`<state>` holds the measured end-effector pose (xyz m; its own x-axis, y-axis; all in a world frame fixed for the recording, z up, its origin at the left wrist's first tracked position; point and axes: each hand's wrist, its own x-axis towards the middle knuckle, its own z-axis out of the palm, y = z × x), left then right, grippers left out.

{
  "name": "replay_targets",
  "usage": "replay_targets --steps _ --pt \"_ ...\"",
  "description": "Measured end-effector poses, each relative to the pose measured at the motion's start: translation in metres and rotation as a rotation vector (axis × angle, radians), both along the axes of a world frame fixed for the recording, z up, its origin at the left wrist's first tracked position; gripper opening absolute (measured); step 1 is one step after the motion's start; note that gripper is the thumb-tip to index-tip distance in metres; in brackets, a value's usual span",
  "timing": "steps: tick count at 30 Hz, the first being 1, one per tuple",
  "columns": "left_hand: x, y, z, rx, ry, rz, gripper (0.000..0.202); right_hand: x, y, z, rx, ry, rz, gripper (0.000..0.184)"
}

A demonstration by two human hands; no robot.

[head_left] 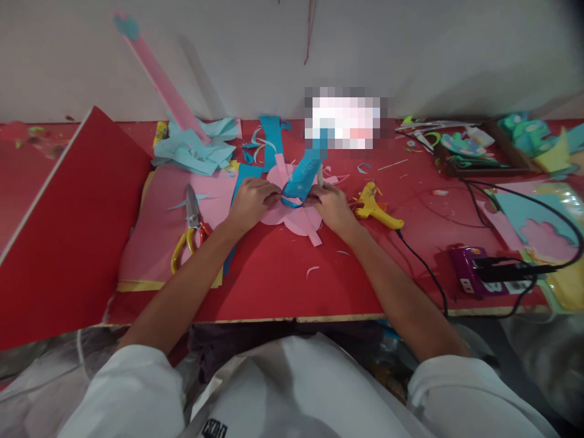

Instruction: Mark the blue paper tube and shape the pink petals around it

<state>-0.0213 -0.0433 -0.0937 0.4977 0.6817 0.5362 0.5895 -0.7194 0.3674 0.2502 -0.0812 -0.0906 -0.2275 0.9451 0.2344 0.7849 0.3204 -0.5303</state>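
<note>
Between my hands stands a blue paper strip (302,177), its lower end bent into a loop and its upper end leaning away to the right. My left hand (252,204) pinches the left side of that lower end. On the right side, my right hand (335,208) pinches it too, fingers closed near the fold. Underneath lies a pink flower-shaped paper cutout (298,226) with narrow pink strips crossing it. A yellow glue gun (378,207) rests on the table just right of my right hand. Scissors (193,213) with yellow and red handles lie left of my left forearm.
Pink sheets (155,225) are stacked at left beside an upright red board (77,243). Light blue scraps (196,149) lie behind them. At right are a dark tray (483,164) with tools, a purple box (474,271) and black cables (424,264). The wooden table edge (292,319) runs before me.
</note>
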Motion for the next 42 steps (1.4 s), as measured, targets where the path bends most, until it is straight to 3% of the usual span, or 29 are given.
replay_targets --steps 12,42 --pt "0.0001 0.0019 -0.0022 0.043 -0.007 -0.031 0.018 0.0001 0.0027 -0.0021 0.008 0.026 0.013 0.02" --pt "0.0006 0.0011 0.0022 -0.023 0.006 -0.031 0.024 -0.0037 0.0051 -0.001 0.006 0.075 0.013 0.024"
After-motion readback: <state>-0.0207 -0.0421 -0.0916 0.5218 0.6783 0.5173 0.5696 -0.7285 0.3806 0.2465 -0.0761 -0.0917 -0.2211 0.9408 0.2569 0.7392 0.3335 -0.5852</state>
